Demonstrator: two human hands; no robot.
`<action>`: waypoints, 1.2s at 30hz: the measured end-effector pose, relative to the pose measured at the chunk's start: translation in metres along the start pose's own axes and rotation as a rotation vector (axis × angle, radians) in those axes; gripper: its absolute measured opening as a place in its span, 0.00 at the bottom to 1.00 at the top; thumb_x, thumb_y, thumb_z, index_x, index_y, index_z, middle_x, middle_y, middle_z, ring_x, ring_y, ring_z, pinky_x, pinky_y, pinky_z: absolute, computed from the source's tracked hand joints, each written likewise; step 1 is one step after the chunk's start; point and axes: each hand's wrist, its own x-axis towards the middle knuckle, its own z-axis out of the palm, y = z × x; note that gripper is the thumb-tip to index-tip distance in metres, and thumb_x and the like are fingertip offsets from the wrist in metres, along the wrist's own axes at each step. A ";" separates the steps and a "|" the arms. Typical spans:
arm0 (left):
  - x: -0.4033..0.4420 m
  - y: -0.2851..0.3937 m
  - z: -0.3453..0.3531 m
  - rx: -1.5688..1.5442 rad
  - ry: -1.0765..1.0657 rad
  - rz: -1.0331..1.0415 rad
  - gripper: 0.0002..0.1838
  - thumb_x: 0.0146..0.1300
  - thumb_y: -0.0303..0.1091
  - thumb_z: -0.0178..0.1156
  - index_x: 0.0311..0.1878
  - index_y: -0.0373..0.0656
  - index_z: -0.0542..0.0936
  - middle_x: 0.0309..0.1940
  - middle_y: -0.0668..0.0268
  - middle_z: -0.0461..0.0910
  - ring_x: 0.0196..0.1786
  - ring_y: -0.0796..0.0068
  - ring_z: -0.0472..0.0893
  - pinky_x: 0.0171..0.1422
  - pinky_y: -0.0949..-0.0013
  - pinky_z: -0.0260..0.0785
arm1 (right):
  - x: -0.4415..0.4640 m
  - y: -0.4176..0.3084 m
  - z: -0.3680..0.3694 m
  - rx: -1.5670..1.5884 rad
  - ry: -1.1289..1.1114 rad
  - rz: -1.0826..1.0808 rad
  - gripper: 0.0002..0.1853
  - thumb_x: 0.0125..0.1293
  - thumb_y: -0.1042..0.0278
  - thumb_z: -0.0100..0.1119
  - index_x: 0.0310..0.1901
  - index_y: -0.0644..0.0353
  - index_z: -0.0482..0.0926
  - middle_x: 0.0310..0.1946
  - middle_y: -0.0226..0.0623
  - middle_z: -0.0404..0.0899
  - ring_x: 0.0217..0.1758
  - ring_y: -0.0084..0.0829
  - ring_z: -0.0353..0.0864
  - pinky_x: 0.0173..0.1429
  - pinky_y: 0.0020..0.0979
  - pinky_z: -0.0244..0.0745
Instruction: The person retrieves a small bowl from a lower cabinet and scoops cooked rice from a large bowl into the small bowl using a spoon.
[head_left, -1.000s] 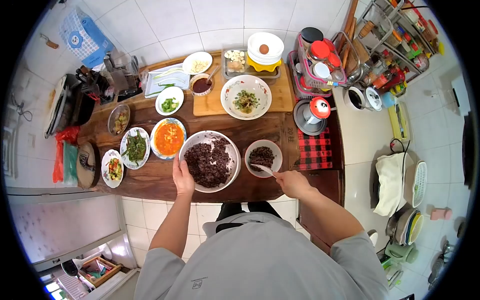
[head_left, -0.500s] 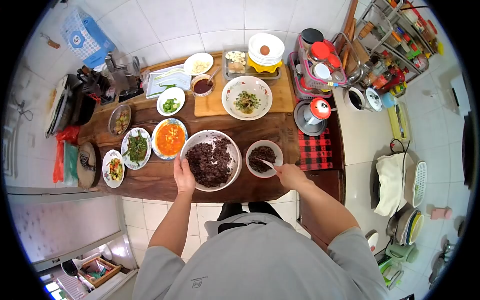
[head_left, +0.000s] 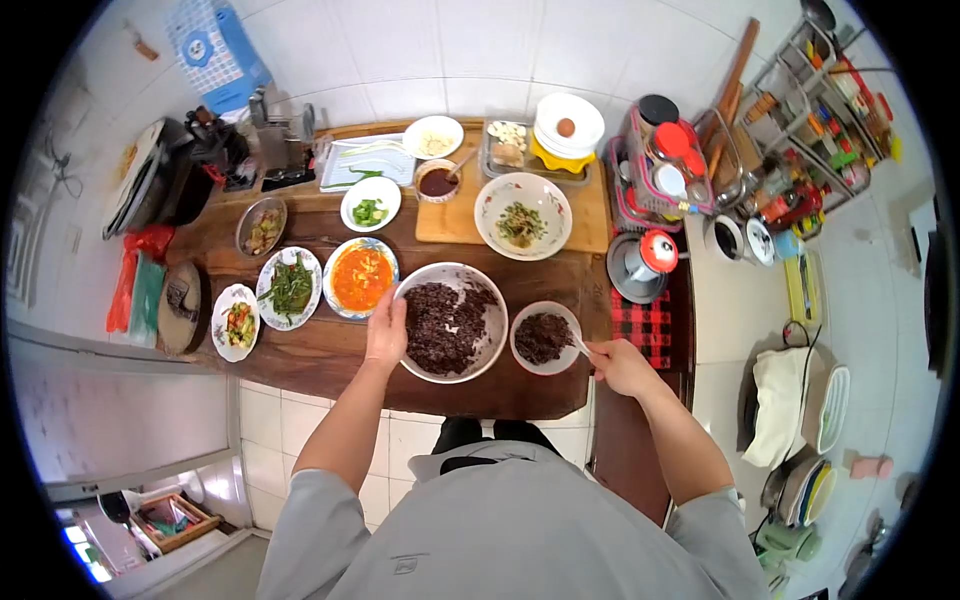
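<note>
With its thumb over the rim, my left hand [head_left: 386, 330] grips the left side of a large white bowl [head_left: 498, 345] of dark purple-black rice [head_left: 440, 340]. Right of it stands a smaller bowl [head_left: 575, 362], also holding dark rice [head_left: 543, 338]. My right hand [head_left: 622, 366] is closed on the handle of a pale spoon [head_left: 580, 345], whose head reaches over the small bowl's right side; its tip is hard to make out. Behind the bowls, a patterned bowl [head_left: 485, 215] with chopped greens rests on a cutting board [head_left: 440, 225].
Left of the large bowl are an orange-red dish [head_left: 362, 278], a plate of green vegetables [head_left: 290, 288] and a small mixed dish [head_left: 240, 325]. Farther back sit a sauce bowl [head_left: 438, 182] and stacked white bowls [head_left: 568, 125]. A red-lidded cup [head_left: 656, 252] stands at the right.
The camera view has shifted, so the table appears farther right. My right hand has drawn the spoon toward the small bowl's right rim. My left hand still holds the large bowl.
</note>
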 end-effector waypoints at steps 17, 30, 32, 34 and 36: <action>0.005 -0.013 0.005 -0.223 0.015 -0.031 0.19 0.71 0.34 0.43 0.59 0.37 0.74 0.54 0.51 0.78 0.60 0.59 0.75 0.66 0.64 0.62 | 0.076 -0.189 0.062 -0.993 -0.069 -0.361 0.10 0.57 0.73 0.56 0.39 0.62 0.83 0.36 0.49 0.83 0.43 0.42 0.85 0.44 0.41 0.80; 0.003 -0.001 0.003 -0.306 0.022 -0.094 0.18 0.72 0.34 0.44 0.58 0.35 0.75 0.53 0.56 0.79 0.58 0.69 0.75 0.65 0.69 0.62 | 0.077 -0.165 0.070 -0.501 -0.382 -0.256 0.13 0.60 0.69 0.51 0.40 0.63 0.84 0.34 0.56 0.81 0.40 0.51 0.82 0.50 0.41 0.76; 0.002 -0.003 0.003 -0.343 0.016 -0.102 0.18 0.72 0.33 0.44 0.58 0.35 0.75 0.53 0.57 0.79 0.58 0.70 0.75 0.65 0.70 0.62 | 0.085 -0.150 0.086 -0.419 -0.375 -0.290 0.13 0.60 0.68 0.51 0.39 0.64 0.83 0.33 0.57 0.81 0.38 0.51 0.82 0.48 0.41 0.76; 0.000 -0.005 0.005 -0.344 0.016 -0.100 0.19 0.72 0.33 0.44 0.58 0.35 0.75 0.53 0.58 0.78 0.57 0.71 0.75 0.65 0.70 0.62 | 0.087 -0.141 0.112 -0.355 -0.304 -0.425 0.13 0.59 0.68 0.52 0.39 0.66 0.83 0.32 0.57 0.81 0.37 0.52 0.82 0.46 0.42 0.76; 0.001 -0.007 0.004 -0.355 0.017 -0.098 0.19 0.72 0.34 0.43 0.59 0.35 0.74 0.53 0.58 0.78 0.57 0.72 0.74 0.65 0.71 0.61 | 0.089 -0.144 0.128 -0.243 -0.263 -0.376 0.13 0.61 0.68 0.53 0.39 0.68 0.82 0.24 0.53 0.80 0.29 0.46 0.82 0.37 0.41 0.75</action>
